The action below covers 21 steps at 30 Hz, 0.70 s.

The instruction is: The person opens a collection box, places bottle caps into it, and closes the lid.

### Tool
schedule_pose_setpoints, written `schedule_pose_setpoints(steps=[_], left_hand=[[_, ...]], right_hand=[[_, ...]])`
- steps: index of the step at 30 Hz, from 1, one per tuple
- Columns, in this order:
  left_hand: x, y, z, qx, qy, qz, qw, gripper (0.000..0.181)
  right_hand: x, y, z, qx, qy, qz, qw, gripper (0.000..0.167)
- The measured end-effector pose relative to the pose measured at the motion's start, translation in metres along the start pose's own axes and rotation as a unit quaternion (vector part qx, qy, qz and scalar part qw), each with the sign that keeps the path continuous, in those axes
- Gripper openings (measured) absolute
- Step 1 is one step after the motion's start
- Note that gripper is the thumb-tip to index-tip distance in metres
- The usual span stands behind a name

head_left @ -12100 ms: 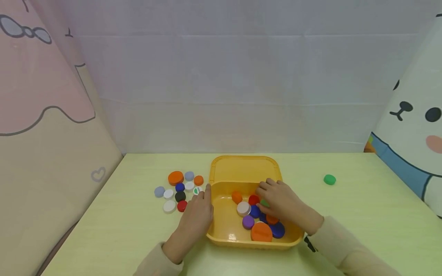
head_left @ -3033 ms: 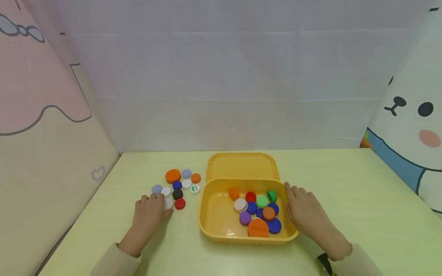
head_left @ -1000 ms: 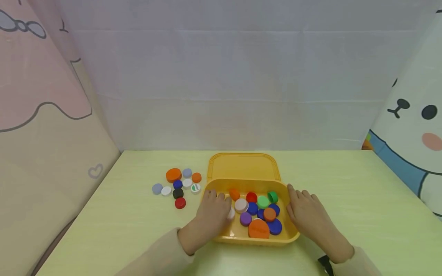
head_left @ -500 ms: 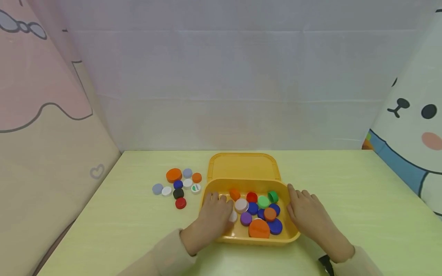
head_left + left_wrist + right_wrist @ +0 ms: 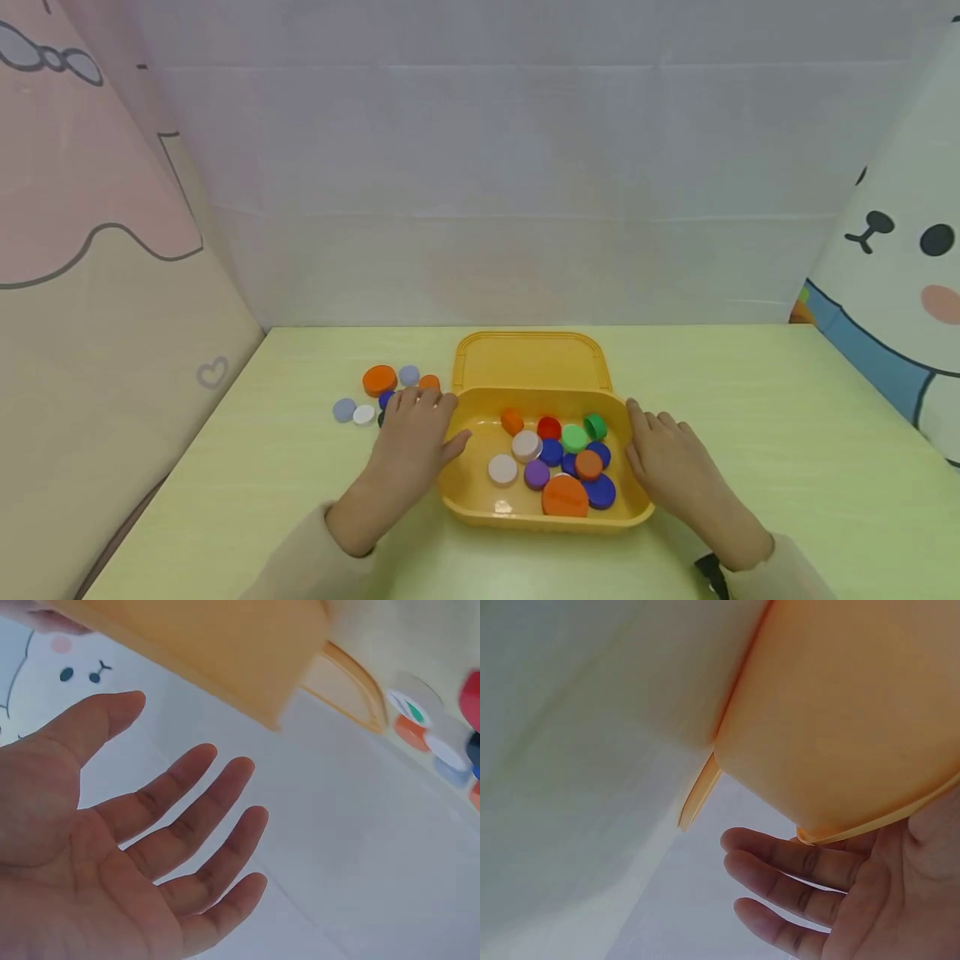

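Note:
In the head view a yellow plastic box [image 5: 480, 518] holds several bottle caps of different colours, among them a white cap [image 5: 502, 470], a purple cap [image 5: 537, 475] and a large orange cap [image 5: 565, 497]. My left hand [image 5: 408, 450] hovers over the box's left edge, its fingers spread and nothing in them. The left wrist view shows its bare palm [image 5: 97, 855]. My right hand [image 5: 678, 467] rests against the box's right rim, fingers fairly straight. In the right wrist view, several of those fingers [image 5: 787, 881] lie outside the box wall, and the rim hides part of the hand.
Left of the box lies a group of loose caps, including an orange cap [image 5: 379, 380], a light blue cap [image 5: 344, 410] and a white cap [image 5: 363, 415]; my left hand covers some. A yellow lid [image 5: 532, 360] lies behind the box.
About three seconds ago my left hand was at a white cap on the table. It carried that cap into the box, let it go and has moved back left. The right hand stays at the rim.

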<state>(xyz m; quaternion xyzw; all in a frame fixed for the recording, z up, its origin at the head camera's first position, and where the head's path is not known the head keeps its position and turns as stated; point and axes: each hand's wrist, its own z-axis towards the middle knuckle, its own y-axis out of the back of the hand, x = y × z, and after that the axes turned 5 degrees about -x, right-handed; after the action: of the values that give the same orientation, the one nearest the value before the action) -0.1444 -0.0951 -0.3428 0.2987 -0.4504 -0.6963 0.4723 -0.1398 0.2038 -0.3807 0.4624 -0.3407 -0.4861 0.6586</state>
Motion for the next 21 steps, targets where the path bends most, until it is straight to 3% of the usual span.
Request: schedule_pose_setpoints(steps=[5,9,16,21], left_hand=[[0.023,-0.003,-0.001,-0.033,0.034,0.021,0.9987,0.035],[0.039,-0.01,-0.005,-0.035,0.066,0.031,0.9967,0.033],[0.056,-0.022,-0.016,0.007,0.121,0.04,0.9919,0.033],[0.061,-0.027,-0.021,0.047,0.136,0.057,0.988,0.038]], right_hand=[[-0.001,0.0,0.0,0.002,-0.001,0.001,1.0,0.047],[-0.001,-0.001,0.0,0.006,-0.001,0.001,1.0,0.047],[-0.001,-0.001,0.0,0.004,0.0,0.003,1.0,0.047],[-0.001,-0.001,0.001,0.005,0.001,0.005,1.0,0.047]])
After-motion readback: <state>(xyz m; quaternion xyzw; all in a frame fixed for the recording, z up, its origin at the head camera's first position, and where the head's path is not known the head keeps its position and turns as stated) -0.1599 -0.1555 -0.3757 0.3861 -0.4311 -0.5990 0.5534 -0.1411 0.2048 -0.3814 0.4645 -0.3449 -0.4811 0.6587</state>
